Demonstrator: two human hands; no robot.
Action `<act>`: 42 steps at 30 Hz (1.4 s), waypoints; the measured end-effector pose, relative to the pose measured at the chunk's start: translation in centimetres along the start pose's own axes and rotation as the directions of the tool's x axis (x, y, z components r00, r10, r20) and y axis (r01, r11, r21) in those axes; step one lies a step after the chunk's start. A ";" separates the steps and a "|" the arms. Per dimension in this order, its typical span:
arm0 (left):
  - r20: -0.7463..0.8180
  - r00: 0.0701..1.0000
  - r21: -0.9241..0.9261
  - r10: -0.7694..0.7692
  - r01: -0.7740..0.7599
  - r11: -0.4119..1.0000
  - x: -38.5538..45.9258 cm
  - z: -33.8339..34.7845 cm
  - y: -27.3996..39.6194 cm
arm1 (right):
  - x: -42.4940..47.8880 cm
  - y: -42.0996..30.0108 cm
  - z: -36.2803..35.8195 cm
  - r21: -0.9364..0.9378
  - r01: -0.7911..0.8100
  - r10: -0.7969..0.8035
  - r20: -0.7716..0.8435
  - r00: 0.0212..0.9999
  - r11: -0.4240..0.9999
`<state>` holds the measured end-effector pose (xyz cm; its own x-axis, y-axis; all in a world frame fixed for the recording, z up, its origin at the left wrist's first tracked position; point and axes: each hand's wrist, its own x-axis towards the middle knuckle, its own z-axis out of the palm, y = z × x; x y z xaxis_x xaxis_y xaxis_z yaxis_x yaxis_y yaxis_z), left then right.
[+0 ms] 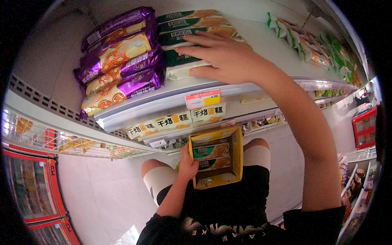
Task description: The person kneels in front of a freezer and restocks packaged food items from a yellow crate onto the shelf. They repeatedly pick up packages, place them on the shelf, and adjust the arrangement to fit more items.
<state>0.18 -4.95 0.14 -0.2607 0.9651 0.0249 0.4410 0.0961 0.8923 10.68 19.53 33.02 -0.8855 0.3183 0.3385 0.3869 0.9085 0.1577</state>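
Observation:
My left hand (188, 162) grips the left wall of a yellow cardboard box (242, 156), which is open at the top and rests at my lap. Inside it lie a few green-and-brown snack packets (211, 151). My right hand (219, 58) is over a row of similar green packets (177, 23) on the shelf, fingers spread and pointing left. Its fingertips lie on the nearer packets; whether they grip one is hidden. Left of that row, touching it, several purple-and-yellow biscuit packs (122, 61) stand in a leaning stack.
A price tag (203, 99) hangs on the shelf's front edge. Lower shelves hold cake packs (174, 121). Green-and-clear packets (306, 46) lie at the upper right. A wire rack (82, 144) and red-framed glass-door coolers (33, 186) stand at the left, and stocked shelves (356, 190) at the lower right.

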 end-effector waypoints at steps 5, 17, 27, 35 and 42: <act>-0.009 1.000 -0.002 0.026 -0.026 1.000 -0.1 -0.1 0.2 | -0.2 0.0 0.6 0.008 0.024 -0.023 -0.102 0.994 1.000; -0.029 0.999 -0.021 0.041 -0.041 0.999 0.0 -0.2 -0.2 | -3.1 -0.9 -1.0 -0.212 -0.010 -0.056 -0.302 0.952 0.977; 0.001 0.999 -0.017 0.036 -0.036 0.999 0.1 0.1 -0.3 | -2.7 -0.8 -0.1 -0.178 -0.005 -0.025 -0.167 0.986 0.984; 0.003 1.000 0.023 -0.023 0.023 0.999 -0.3 0.2 -0.7 | -2.7 0.1 0.3 -0.033 0.051 -0.055 -0.160 0.985 0.998; 0.007 1.000 0.034 -0.003 0.002 0.999 0.1 0.6 0.1 | -2.5 1.4 1.3 -0.239 0.178 -0.297 -0.697 0.652 0.954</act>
<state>0.68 -4.75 -0.05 -0.2556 0.9666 0.0191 0.4692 0.1067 0.8766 13.09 20.33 31.16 -0.5130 -0.2506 0.8210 0.2728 0.8593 0.4327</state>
